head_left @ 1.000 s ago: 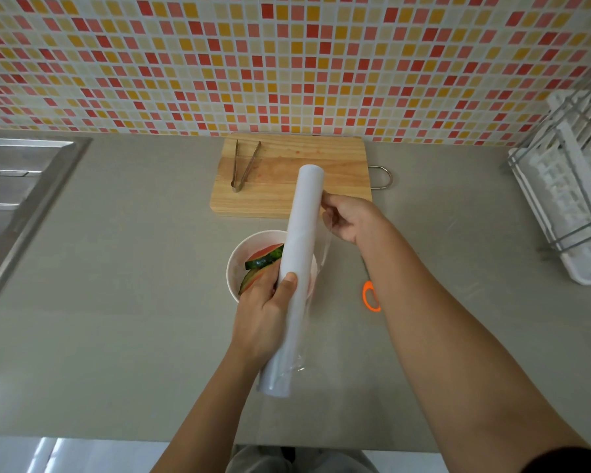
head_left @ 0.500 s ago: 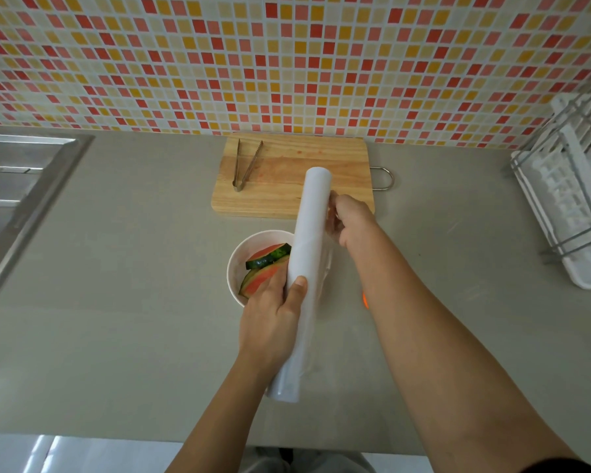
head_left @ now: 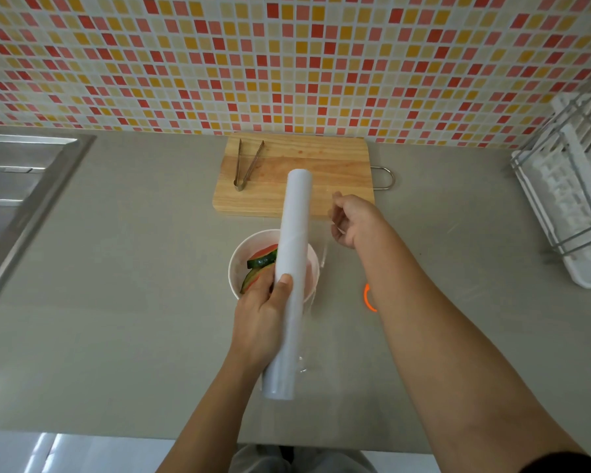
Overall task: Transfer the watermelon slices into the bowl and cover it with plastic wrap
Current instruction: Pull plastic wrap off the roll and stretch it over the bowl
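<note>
Watermelon slices [head_left: 262, 258] (red flesh, green rind) lie in the round white bowl [head_left: 232, 268]. Above it the left hand [head_left: 260, 322] grips a smooth wrap roll [head_left: 293, 240]; right of the bowl the right hand [head_left: 352, 220] pinches its clear film [head_left: 323, 230].

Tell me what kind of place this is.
Most likely a home kitchen counter. A steel sink is set into the worktop at the left, a white dish rack stands at the right, and a wooden cutting board lies against a mosaic-tiled wall.
</note>
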The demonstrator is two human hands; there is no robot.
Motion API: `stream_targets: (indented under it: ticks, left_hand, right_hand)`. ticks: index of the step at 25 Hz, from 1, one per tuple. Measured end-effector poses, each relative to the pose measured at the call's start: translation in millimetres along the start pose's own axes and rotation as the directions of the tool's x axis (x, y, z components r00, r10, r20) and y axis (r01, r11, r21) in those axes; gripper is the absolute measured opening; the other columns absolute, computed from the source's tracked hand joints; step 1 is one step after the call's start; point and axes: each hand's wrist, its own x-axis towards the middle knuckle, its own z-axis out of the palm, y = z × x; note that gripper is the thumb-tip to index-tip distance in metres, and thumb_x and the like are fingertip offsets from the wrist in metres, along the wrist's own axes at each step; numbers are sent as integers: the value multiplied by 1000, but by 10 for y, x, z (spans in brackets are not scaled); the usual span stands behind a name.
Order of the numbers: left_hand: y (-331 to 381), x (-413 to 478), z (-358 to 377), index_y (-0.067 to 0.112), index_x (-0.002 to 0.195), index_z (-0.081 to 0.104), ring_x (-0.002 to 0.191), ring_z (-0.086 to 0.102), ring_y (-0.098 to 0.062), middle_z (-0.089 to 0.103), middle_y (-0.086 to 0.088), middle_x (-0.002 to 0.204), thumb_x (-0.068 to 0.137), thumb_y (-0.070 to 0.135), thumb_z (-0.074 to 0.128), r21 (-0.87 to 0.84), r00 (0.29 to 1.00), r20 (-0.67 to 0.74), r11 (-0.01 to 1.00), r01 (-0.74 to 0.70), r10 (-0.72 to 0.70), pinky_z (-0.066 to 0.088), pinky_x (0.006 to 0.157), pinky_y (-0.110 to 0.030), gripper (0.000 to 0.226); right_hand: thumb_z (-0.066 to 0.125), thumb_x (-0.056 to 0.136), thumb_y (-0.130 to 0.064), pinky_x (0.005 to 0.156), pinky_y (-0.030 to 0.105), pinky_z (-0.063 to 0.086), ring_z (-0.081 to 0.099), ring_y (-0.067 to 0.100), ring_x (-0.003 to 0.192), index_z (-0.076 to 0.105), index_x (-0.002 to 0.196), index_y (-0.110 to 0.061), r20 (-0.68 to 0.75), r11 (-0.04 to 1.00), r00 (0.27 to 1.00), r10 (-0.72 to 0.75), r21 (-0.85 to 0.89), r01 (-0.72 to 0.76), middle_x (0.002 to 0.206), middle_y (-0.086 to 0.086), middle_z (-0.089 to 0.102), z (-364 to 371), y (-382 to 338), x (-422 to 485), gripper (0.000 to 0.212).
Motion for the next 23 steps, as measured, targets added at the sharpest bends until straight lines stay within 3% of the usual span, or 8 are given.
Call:
stream_targets:
  ticks: [2, 5, 8, 11, 16, 19, 23]
  left_hand:
    - [-5, 6, -24, 56, 98, 54, 89, 59, -5, 62, 21, 94, 92, 47, 41, 9, 1000, -14, 1000, 17, -17, 49, 76, -32, 17]
    - [-22, 0, -19, 42, 121, 55, 87, 59, -6, 63, 16, 99, 90, 50, 39, 69, 999, -43, 998, -14, 17, 49, 73, -31, 35]
    - [-31, -52, 57, 29, 130, 48, 82, 53, -11, 58, 11, 101, 92, 45, 41, 277, 983, -146, 959, -64, 107, 40, 67, -29, 42]
    - [-45, -126, 129, 23, 127, 47, 84, 54, -18, 60, 1, 106, 90, 45, 41, 425, 967, -217, 905, -31, 135, 36, 68, -28, 44]
    - [-83, -109, 84, 21, 130, 43, 81, 49, -17, 60, -6, 109, 88, 44, 47, 512, 964, -238, 859, 18, 121, 35, 66, -28, 48]
    - [-104, -95, 69, 22, 131, 42, 84, 52, -18, 59, -6, 111, 89, 46, 48, 530, 968, -223, 848, 21, 115, 36, 66, -28, 49]
    - [-122, -87, 71, 23, 130, 42, 82, 52, -18, 60, -6, 110, 90, 45, 47, 503, 970, -217, 864, 17, 107, 36, 67, -29, 46]
  right_hand:
    - [56, 89, -29, 52, 21, 36, 53, 0, 58, 57, 76, -24, -38, 997, 997, -61, -39, 60, 65, -12, 54, -17, 18, 15, 14]
    - [61, 88, -27, 47, 18, 38, 48, 4, 53, 60, 77, -23, -50, 980, 980, -192, -59, 189, 62, -6, 52, -18, 108, 46, 11]
    - [58, 90, -22, 49, 19, 37, 40, 8, 50, 64, 88, -20, -68, 963, 963, -261, -92, 255, 58, -2, 48, -28, 227, 100, 7]
    - [57, 90, -25, 50, 22, 34, 42, 9, 51, 64, 95, -21, -100, 960, 963, -252, -155, 235, 60, -3, 51, -11, 358, 143, 10]
    - [38, 98, -32, 46, 25, 28, 35, 12, 48, 58, 72, -16, -153, 985, 981, -122, -141, 101, 70, -3, 54, 4, 402, 169, 36]
    - [45, 93, -23, 51, 31, 32, 39, 17, 52, 58, 72, -11, -126, 929, 956, -264, -301, 217, 75, 7, 55, -42, 471, 100, 27]
    - [50, 88, -41, 60, 30, 36, 43, 20, 54, 54, 66, -14, 0, 820, 937, -349, -484, 305, 59, 2, 50, -202, 735, -178, 35]
